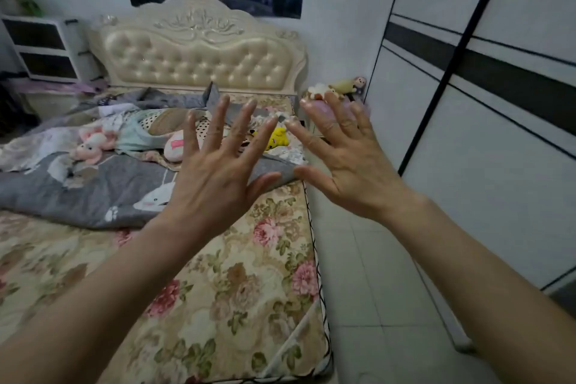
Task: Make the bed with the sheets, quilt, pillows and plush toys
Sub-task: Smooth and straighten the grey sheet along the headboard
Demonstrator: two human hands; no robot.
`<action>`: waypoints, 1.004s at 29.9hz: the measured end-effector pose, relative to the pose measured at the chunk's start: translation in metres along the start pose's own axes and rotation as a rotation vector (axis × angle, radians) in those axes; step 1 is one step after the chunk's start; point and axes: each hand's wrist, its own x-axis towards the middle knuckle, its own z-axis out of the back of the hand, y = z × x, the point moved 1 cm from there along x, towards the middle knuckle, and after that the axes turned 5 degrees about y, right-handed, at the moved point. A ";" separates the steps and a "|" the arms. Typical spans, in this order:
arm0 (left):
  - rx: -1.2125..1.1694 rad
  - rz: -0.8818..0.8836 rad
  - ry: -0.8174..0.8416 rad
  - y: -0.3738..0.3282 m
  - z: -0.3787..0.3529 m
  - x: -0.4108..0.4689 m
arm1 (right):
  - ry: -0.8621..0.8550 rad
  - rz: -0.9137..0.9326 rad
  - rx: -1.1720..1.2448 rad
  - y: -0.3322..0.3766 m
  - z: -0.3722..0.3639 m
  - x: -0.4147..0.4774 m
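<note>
The left hand (pixel 215 178) is up in the air over the bed, with its back to the camera and its fingers spread wide apart. The right hand (pixel 346 165) is just beside it, over the right edge of the bed, and its fingers are spread wide too. The two thumbs point at each other but stay apart. Under the arms lies the mattress (pixel 243 290), which has pink and brown flowers on it, and its near half is bare. A grey quilt (pixel 103 193) with white cats on it lies bunched up across the middle of the bed, from the left edge almost to the right edge. Behind the quilt, nearer the head of the bed, things lie in a messy heap. A pink plush bunny (pixel 92 145) lies near the left edge, touching the quilt. A spotted pillow (pixel 162 123) lies in the middle, and a pink and white pillow (pixel 174 146) leans just in front of it. A yellow plush toy (pixel 278 140) lies near the right edge, partly hidden by the fingers of the left hand. More grey cloth (pixel 174 100) lies along the padded cream headboard (pixel 199 56). Some small plush toys (pixel 336 89) sit just past the far right corner of the bed, beside a big white wardrobe (pixel 498 103). A white shelf (pixel 43 47) stands past the far left corner.
</note>
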 end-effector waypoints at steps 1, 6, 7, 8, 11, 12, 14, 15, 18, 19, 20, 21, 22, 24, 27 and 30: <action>-0.002 -0.006 -0.005 -0.010 -0.003 0.011 | 0.015 0.000 -0.003 -0.011 0.000 -0.001; 0.049 0.019 -0.030 -0.061 -0.034 0.067 | -0.008 0.028 -0.036 -0.092 -0.025 -0.008; 0.067 0.037 -0.030 -0.077 -0.043 0.083 | -0.012 0.031 -0.044 -0.116 -0.032 -0.011; 0.068 0.056 -0.020 -0.090 -0.052 0.098 | -0.005 0.045 -0.041 -0.138 -0.039 -0.014; 0.053 0.127 0.001 -0.135 -0.070 0.150 | 0.027 0.052 -0.007 -0.207 -0.048 -0.017; 0.045 0.146 0.007 -0.147 -0.075 0.164 | 0.031 0.073 -0.003 -0.226 -0.051 -0.018; 0.054 0.181 0.005 -0.171 -0.083 0.191 | 0.028 0.129 -0.006 -0.263 -0.057 -0.016; 0.060 0.199 -0.001 -0.179 -0.087 0.204 | 0.035 0.140 -0.007 -0.278 -0.059 -0.014; 0.058 0.263 0.008 -0.201 -0.099 0.239 | 0.031 0.176 0.026 -0.322 -0.071 -0.004; 0.065 0.269 0.016 -0.205 -0.103 0.247 | 0.034 0.182 0.029 -0.331 -0.076 -0.001; 0.074 0.276 0.027 -0.211 -0.110 0.257 | 0.041 0.192 0.051 -0.344 -0.083 0.002; 0.083 0.284 0.032 -0.214 -0.116 0.268 | 0.052 0.195 0.070 -0.356 -0.091 0.007; 0.084 0.283 0.039 -0.216 -0.121 0.274 | 0.060 0.202 0.080 -0.363 -0.097 0.010; 0.101 0.282 0.054 -0.217 -0.130 0.288 | 0.058 0.219 0.092 -0.375 -0.111 0.019; 0.118 0.283 0.062 -0.214 -0.149 0.313 | 0.067 0.232 0.116 -0.397 -0.131 0.034; 0.113 0.300 0.075 -0.207 -0.174 0.347 | 0.073 0.245 0.146 -0.423 -0.156 0.061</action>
